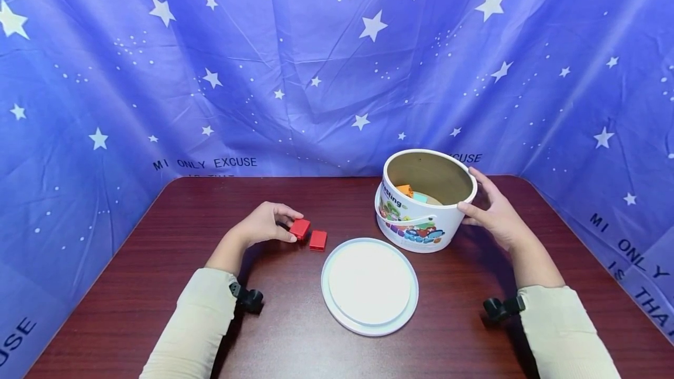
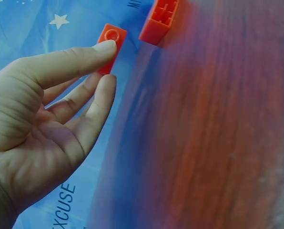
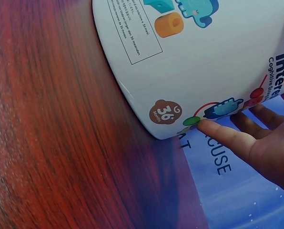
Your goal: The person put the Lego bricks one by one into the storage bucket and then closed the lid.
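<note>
My left hand (image 1: pixel 267 224) pinches a small red toy block (image 1: pixel 301 227) between thumb and fingertips at the left of the table. A round stud or ring shows on that block (image 2: pixel 113 35) in the left wrist view. Just to its right, a second red block (image 1: pixel 318 241) lies on the table; its hollow, ribbed side (image 2: pixel 165 14) shows in the left wrist view. On the right, my right hand (image 1: pixel 492 209) grips a white printed bucket (image 1: pixel 421 237) by its side, thumb near the front rim. An orange block (image 1: pixel 405 190) and a pale teal piece (image 1: pixel 420 198) lie inside.
A round white lid (image 1: pixel 370 286) lies flat on the dark red wooden table (image 1: pixel 295 320), in front of the bucket. The bucket's white handle (image 1: pixel 408 222) hangs down its front. A blue star-patterned cloth (image 1: pixel 295 63) hangs behind the table and at both sides.
</note>
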`<state>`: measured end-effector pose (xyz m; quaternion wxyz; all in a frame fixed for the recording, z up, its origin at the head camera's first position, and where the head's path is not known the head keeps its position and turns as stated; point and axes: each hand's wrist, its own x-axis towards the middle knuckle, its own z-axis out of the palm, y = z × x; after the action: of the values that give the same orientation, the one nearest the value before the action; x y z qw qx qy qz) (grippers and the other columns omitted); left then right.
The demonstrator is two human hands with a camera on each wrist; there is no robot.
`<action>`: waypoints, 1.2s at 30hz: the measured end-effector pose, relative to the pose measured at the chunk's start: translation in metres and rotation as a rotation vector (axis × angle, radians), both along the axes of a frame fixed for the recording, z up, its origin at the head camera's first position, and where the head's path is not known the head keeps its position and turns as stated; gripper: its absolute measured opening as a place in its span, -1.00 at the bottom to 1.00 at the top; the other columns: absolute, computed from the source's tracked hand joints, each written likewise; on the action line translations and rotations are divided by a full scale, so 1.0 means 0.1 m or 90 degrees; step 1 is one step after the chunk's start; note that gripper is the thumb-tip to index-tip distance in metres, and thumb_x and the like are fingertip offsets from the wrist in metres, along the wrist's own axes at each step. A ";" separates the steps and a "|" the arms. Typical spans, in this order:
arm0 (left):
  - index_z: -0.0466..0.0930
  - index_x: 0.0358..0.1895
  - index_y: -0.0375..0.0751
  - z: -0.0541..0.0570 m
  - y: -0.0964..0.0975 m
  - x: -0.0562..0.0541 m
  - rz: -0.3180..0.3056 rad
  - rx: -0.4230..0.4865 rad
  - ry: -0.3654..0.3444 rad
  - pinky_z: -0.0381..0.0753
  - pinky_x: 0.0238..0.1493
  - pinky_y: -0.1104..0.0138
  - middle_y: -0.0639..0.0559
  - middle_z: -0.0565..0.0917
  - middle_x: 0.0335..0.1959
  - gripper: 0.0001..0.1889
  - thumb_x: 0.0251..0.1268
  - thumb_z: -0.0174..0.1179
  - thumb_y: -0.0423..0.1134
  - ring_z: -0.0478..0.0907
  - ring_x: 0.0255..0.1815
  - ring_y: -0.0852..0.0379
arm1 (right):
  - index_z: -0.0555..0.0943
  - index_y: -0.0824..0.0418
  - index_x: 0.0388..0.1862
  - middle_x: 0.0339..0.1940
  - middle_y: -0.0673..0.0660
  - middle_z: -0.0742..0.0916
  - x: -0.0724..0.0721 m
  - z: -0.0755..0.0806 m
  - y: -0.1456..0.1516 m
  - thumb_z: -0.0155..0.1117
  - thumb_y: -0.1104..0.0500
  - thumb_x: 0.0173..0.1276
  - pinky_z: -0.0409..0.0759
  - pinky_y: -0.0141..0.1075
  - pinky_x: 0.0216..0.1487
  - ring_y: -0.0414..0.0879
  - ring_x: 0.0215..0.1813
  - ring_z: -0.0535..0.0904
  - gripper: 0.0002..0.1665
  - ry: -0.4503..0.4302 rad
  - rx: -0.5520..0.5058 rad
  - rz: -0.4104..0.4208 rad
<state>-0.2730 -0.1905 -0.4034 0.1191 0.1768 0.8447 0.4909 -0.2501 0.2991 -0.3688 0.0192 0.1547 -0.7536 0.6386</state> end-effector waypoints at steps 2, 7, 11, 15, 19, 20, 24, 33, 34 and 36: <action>0.66 0.06 -0.33 0.03 0.00 0.01 0.002 0.004 0.012 0.68 -0.24 0.25 -0.11 0.71 -0.20 -0.45 -0.16 0.53 -0.47 0.63 -0.20 0.01 | -0.15 0.15 0.61 0.40 0.52 0.11 0.00 0.00 0.00 0.21 0.37 0.36 0.71 -0.25 -0.25 -0.25 -0.01 0.51 0.02 0.001 -0.002 0.002; 0.66 0.05 -0.34 0.13 0.02 0.00 0.001 0.005 0.042 0.66 -0.26 0.27 -0.09 0.72 -0.28 -0.44 -0.17 0.54 -0.45 0.65 -0.30 0.04 | -0.15 0.15 0.61 0.40 0.52 0.11 0.00 0.00 0.00 0.21 0.36 0.36 0.71 -0.22 -0.24 -0.25 0.00 0.50 0.02 0.000 0.002 0.003; 0.65 0.05 -0.36 0.21 0.05 -0.01 -0.009 0.006 0.050 0.67 -0.25 0.27 -0.08 0.72 -0.30 -0.44 -0.18 0.52 -0.49 0.65 -0.28 0.04 | -0.16 0.14 0.61 0.41 0.50 0.12 0.01 0.01 0.00 0.22 0.34 0.37 0.71 -0.19 -0.21 -0.24 0.01 0.49 0.02 -0.005 0.013 -0.003; 0.65 0.05 -0.37 0.29 0.10 -0.04 -0.020 0.009 0.055 0.69 -0.24 0.28 -0.08 0.72 -0.30 -0.44 -0.18 0.51 -0.50 0.65 -0.27 0.04 | -0.15 0.15 0.61 0.40 0.48 0.14 0.01 0.01 0.00 0.21 0.34 0.36 0.71 -0.19 -0.21 -0.20 0.03 0.48 0.02 -0.005 0.019 -0.008; 0.64 0.05 -0.39 0.38 0.17 -0.08 -0.040 0.015 0.067 0.69 -0.23 0.28 -0.10 0.73 -0.28 -0.45 -0.18 0.51 -0.51 0.65 -0.27 0.04 | -0.14 0.16 0.61 0.38 0.48 0.16 0.01 0.01 0.00 0.22 0.37 0.35 0.71 -0.22 -0.23 -0.22 0.01 0.50 0.02 -0.003 0.004 -0.008; 0.64 0.05 -0.40 0.40 0.19 -0.09 -0.046 0.014 0.072 0.69 -0.22 0.28 -0.10 0.72 -0.27 -0.45 -0.18 0.51 -0.50 0.65 -0.26 0.05 | -0.14 0.17 0.60 0.37 0.48 0.17 0.01 0.01 0.00 0.23 0.37 0.34 0.71 -0.23 -0.23 -0.22 0.01 0.50 0.02 -0.002 0.000 -0.008; 0.66 0.03 -0.36 0.49 0.26 -0.11 -0.055 -0.006 0.088 0.68 -0.21 0.27 -0.08 0.72 -0.21 -0.46 -0.18 0.52 -0.49 0.66 -0.24 0.06 | -0.14 0.17 0.60 0.36 0.50 0.17 0.01 0.01 -0.01 0.24 0.37 0.33 0.71 -0.23 -0.24 -0.24 0.00 0.51 0.03 0.000 -0.009 -0.004; 0.65 0.05 -0.38 0.72 0.43 -0.13 -0.083 -0.017 0.110 0.68 -0.16 0.26 -0.12 0.72 -0.23 -0.46 -0.17 0.51 -0.50 0.66 -0.22 0.03 | -0.15 0.17 0.60 0.37 0.52 0.16 0.02 0.02 -0.01 0.24 0.36 0.34 0.71 -0.22 -0.23 -0.24 0.01 0.49 0.04 -0.004 -0.004 -0.006; 0.65 0.04 -0.38 0.74 0.45 -0.13 -0.084 -0.018 0.112 0.68 -0.15 0.26 -0.12 0.72 -0.24 -0.46 -0.17 0.51 -0.50 0.67 -0.22 0.03 | -0.15 0.17 0.60 0.38 0.51 0.16 0.02 0.02 -0.01 0.24 0.36 0.33 0.71 -0.23 -0.23 -0.24 0.02 0.48 0.04 -0.006 -0.003 -0.007; 0.66 0.04 -0.36 0.78 0.49 -0.14 -0.087 -0.019 0.117 0.68 -0.15 0.27 -0.10 0.72 -0.24 -0.46 -0.17 0.51 -0.50 0.66 -0.22 0.04 | -0.16 0.17 0.60 0.38 0.51 0.16 0.02 0.02 -0.01 0.24 0.36 0.34 0.71 -0.23 -0.24 -0.24 0.02 0.48 0.04 -0.007 0.000 -0.009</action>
<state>-0.2870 -0.1420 -0.3254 0.0773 0.2765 0.8453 0.4507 -0.2485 0.2986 -0.3663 0.0197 0.1463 -0.7547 0.6392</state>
